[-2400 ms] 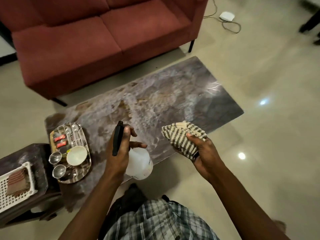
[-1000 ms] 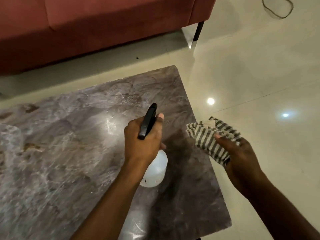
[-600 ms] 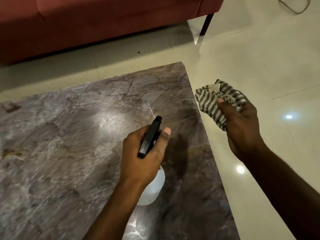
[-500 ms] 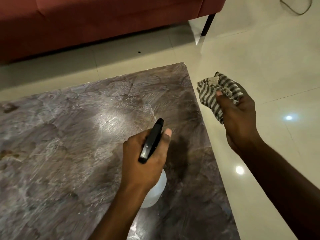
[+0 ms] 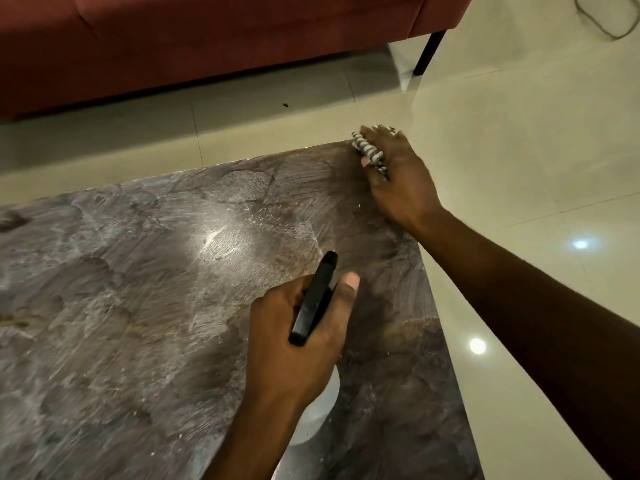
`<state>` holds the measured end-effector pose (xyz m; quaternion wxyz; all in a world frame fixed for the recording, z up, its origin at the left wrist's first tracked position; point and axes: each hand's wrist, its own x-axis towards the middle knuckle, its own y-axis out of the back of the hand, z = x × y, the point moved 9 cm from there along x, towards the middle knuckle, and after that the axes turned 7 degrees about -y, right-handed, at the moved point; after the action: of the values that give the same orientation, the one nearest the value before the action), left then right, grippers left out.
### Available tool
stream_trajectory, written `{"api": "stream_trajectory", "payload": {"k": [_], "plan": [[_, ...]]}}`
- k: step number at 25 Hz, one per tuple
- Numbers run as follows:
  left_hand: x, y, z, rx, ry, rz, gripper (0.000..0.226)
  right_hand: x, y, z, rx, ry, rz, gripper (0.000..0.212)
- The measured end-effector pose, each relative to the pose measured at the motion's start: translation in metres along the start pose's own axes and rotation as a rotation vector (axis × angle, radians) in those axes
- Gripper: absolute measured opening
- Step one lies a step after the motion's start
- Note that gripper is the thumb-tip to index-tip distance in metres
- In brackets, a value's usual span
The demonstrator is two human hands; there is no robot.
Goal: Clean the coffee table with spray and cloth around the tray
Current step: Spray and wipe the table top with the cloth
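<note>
The coffee table (image 5: 138, 306) has a dark marbled top that fills the lower left of the head view. My left hand (image 5: 298, 341) grips a white spray bottle (image 5: 318, 410) with a black nozzle head, held above the table's right part. My right hand (image 5: 398, 178) presses a striped cloth (image 5: 369, 152) flat onto the table's far right corner. Most of the cloth is hidden under the palm. The tray is out of view.
A red sofa (image 5: 207, 39) stands beyond the table, with a black leg (image 5: 427, 53) at its right end. Glossy beige floor tiles (image 5: 519, 150) lie to the right. A dark cable (image 5: 602, 19) loops at the top right.
My right hand has carried the cloth from the air beside the table down onto the far right corner. My left hand with the bottle has stayed about where it was.
</note>
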<state>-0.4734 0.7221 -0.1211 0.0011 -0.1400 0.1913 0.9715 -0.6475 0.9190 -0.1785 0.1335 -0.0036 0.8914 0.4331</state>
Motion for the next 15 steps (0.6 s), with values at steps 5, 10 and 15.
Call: {"api": "stream_trajectory", "payload": {"k": [5, 10, 15], "plan": [[0.003, -0.001, -0.003, -0.003, 0.001, -0.053, 0.055, 0.015, 0.008, 0.015, 0.286, -0.063, -0.051, 0.046], [0.008, 0.000, -0.006, 0.027, -0.003, -0.019, 0.065, 0.022, 0.004, 0.005, 0.249, -0.081, -0.158, 0.046], [0.011, -0.006, -0.002, -0.027, 0.016, -0.072, 0.053, 0.013, 0.003, 0.000, 0.158, 0.022, -0.194, 0.050]]}}
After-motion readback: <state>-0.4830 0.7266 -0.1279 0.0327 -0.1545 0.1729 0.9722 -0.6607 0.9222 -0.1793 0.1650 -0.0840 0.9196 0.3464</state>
